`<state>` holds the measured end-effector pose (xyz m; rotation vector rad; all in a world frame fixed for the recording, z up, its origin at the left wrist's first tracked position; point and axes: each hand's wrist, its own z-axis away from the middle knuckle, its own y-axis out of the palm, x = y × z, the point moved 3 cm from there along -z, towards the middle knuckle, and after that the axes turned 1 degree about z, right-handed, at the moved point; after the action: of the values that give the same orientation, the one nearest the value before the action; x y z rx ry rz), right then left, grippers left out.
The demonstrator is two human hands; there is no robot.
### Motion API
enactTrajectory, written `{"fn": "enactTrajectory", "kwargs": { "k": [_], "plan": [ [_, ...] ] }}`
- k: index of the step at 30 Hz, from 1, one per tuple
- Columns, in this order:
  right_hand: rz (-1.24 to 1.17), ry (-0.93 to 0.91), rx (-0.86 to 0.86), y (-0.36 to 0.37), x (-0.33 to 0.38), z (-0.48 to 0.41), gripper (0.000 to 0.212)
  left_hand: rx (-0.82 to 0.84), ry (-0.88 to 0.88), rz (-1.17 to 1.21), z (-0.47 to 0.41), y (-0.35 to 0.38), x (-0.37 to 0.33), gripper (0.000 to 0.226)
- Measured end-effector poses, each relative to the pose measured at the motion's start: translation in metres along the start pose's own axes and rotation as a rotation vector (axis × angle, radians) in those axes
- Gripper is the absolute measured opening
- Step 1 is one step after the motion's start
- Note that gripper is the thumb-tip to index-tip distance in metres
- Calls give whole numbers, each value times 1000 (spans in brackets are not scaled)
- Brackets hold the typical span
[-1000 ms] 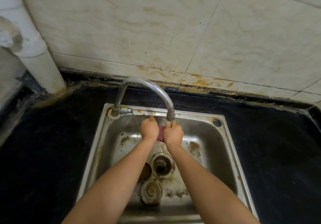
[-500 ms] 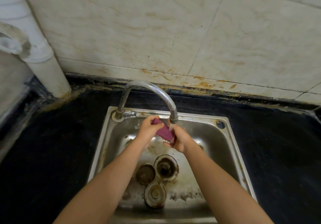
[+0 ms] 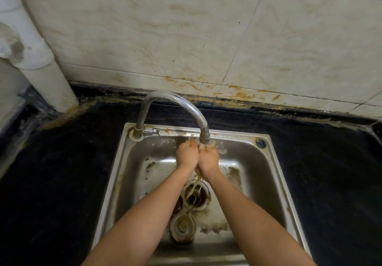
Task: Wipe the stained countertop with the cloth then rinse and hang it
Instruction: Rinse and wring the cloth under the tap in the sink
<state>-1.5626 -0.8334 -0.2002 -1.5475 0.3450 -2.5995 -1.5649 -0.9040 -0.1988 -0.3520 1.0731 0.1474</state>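
From the head camera, the left hand (image 3: 187,155) and right hand (image 3: 208,158) are curled into fists and pressed knuckle to knuckle just under the spout of the faucet (image 3: 175,102), a curved, dull chrome tube rising from the sink's back left corner. The cloth does not show anywhere. The fists cover whatever lies between them, so I cannot tell whether they are squeezing it. A thin, yellowish stream of water (image 3: 196,181) runs down from below the wrists into the round drain (image 3: 197,197), which has a metal ring caked brown. A round strainer plug (image 3: 183,227) with a centre knob lies loose on the sink floor just nearer the camera.

The sink (image 3: 258,172) is a rectangular basin of brushed steel, blotched with rust-brown patches and pale scale. It is set into a black, matte bench (image 3: 51,172) with ochre grime along its back edge. Behind it are large cream tiles (image 3: 144,28) with marbled veins and orange smears near the joint. A fat white pipe (image 3: 41,65) stands in the left corner.
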Motion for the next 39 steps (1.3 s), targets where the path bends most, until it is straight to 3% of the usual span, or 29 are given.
{"fn": "enactTrajectory", "kwargs": {
  "k": [5,10,15,19,22,26,32,39],
  "plan": [
    [42,19,40,-1,-1,-6,34,69,-74,82,-2,2,-1,34],
    [27,40,50,-7,-1,-9,44,76,47,45,-7,0,-2,36],
    [-56,114,171,-15,-6,-10,34,118,38,93,-16,-9,2,23],
    [-161,126,106,-10,-5,-7,32,79,4,131,-12,-7,5,10],
    [-78,63,-29,-5,-8,-7,35,18,-20,-2,-11,-6,5,25],
    [13,-7,-79,0,-6,-4,44,-37,-18,-105,-8,-4,1,32],
    [79,42,-65,1,-8,-11,35,-31,-31,-72,-12,-3,6,38],
    [202,49,-3,1,-6,-17,42,-41,-2,-124,-15,-6,4,34]
  ]
}}
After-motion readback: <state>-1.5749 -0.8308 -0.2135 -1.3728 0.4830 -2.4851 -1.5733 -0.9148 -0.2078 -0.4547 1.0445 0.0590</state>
